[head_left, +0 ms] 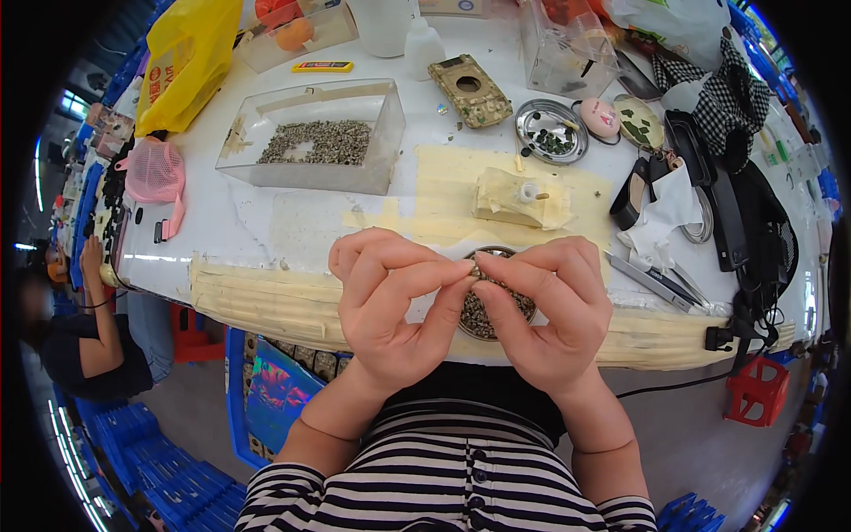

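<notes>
My left hand (pixel 394 301) and my right hand (pixel 560 306) meet at the table's near edge, thumbs and index fingers pinched tip to tip. Something very small sits between the fingertips, too tiny and covered to name. Directly beneath them is a round metal dish (pixel 480 336) holding many small grey-brown pieces (pixel 475 316); my fingers hide part of it. Just beyond the hands, a block wrapped in cream tape (pixel 496 206) carries a small white cap-like piece (pixel 529 191). A camouflage-patterned model hull (pixel 470 91) with a round hole lies farther back.
A clear box (pixel 306 177) of similar small pieces stands at left, near a pink mesh pouch (pixel 155 173) and yellow bag (pixel 182 66). Right are a dish of dark green bits (pixel 551 142), tweezers (pixel 651 282) and black straps (pixel 727 222). Another person (pixel 93 341) sits far left.
</notes>
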A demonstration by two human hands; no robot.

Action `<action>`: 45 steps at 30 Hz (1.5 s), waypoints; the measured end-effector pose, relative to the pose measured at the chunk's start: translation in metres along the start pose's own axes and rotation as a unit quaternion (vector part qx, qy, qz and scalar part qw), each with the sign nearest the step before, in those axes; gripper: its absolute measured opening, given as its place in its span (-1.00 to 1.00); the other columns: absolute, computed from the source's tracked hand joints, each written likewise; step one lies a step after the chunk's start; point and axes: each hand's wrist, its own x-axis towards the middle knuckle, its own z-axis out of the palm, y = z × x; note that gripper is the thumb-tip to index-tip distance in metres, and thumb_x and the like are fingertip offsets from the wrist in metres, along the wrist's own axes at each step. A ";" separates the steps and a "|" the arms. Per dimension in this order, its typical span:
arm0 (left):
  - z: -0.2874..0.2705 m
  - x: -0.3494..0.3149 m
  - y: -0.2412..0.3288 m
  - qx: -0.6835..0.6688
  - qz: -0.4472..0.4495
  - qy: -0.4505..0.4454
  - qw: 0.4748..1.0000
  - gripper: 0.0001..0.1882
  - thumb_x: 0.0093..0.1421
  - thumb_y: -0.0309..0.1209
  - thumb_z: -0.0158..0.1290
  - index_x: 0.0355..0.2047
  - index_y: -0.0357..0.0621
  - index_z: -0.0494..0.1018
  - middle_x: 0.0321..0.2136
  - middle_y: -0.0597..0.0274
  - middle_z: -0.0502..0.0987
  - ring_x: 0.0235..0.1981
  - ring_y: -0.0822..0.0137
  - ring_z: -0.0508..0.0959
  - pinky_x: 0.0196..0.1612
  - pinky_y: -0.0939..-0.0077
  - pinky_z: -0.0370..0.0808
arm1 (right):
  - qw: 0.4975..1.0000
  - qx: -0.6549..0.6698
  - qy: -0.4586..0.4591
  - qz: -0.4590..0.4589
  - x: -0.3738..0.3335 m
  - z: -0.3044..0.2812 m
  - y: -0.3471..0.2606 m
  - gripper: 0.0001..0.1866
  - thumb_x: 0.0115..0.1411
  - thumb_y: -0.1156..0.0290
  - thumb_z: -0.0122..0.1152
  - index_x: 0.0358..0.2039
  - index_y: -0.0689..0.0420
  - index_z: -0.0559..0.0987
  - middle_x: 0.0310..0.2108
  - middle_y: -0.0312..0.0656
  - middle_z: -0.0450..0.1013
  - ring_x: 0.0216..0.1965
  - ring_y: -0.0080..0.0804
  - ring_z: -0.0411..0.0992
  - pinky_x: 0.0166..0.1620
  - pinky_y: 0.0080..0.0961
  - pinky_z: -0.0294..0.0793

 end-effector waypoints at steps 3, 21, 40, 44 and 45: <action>-0.001 0.001 0.001 0.001 0.005 -0.011 1.000 -0.73 -0.06 -0.54 0.35 -0.31 0.02 0.63 -0.40 0.45 0.53 -0.32 0.32 0.44 -0.14 0.41 0.21 | 0.993 0.090 -0.027 0.073 -0.001 0.001 0.000 -0.73 -0.12 0.47 0.53 -0.33 0.11 0.71 -0.47 -0.31 0.48 -0.42 -0.38 0.38 -0.30 -0.47 0.28; -0.001 0.000 0.000 0.023 0.000 -0.020 1.000 -0.75 -0.06 -0.57 0.34 -0.33 -0.06 0.63 -0.39 0.37 0.53 -0.27 0.27 0.42 -0.14 0.39 0.26 | 0.995 -0.042 0.019 -0.084 0.000 -0.001 -0.002 -0.60 -0.21 0.47 0.54 -0.25 0.01 0.74 -0.45 -0.46 0.47 -0.44 -0.46 0.32 -0.30 -0.46 0.22; 0.000 0.000 -0.001 0.027 0.009 -0.009 1.000 -0.70 -0.08 -0.54 0.37 -0.30 0.03 0.64 -0.39 0.45 0.54 -0.31 0.32 0.43 -0.15 0.42 0.21 | 0.999 0.026 0.020 -0.002 -0.001 -0.001 -0.001 -0.74 -0.13 0.50 0.53 -0.34 0.08 0.71 -0.46 -0.37 0.48 -0.43 -0.41 0.37 -0.31 -0.48 0.26; 0.000 0.000 -0.001 0.019 -0.001 -0.013 1.000 -0.70 -0.08 -0.55 0.37 -0.30 0.03 0.64 -0.39 0.44 0.54 -0.30 0.31 0.44 -0.14 0.42 0.23 | 0.999 -0.021 0.015 -0.048 0.000 -0.003 -0.003 -0.70 -0.14 0.49 0.52 -0.30 0.05 0.73 -0.46 -0.42 0.47 -0.43 -0.44 0.35 -0.30 -0.47 0.23; 0.000 0.000 -0.001 0.015 -0.002 -0.008 1.000 -0.70 -0.08 -0.55 0.37 -0.31 0.02 0.64 -0.39 0.44 0.54 -0.30 0.31 0.44 -0.15 0.42 0.23 | 0.998 -0.026 0.019 -0.045 -0.001 -0.002 -0.001 -0.69 -0.14 0.48 0.52 -0.29 0.04 0.73 -0.46 -0.43 0.47 -0.43 -0.45 0.35 -0.30 -0.47 0.23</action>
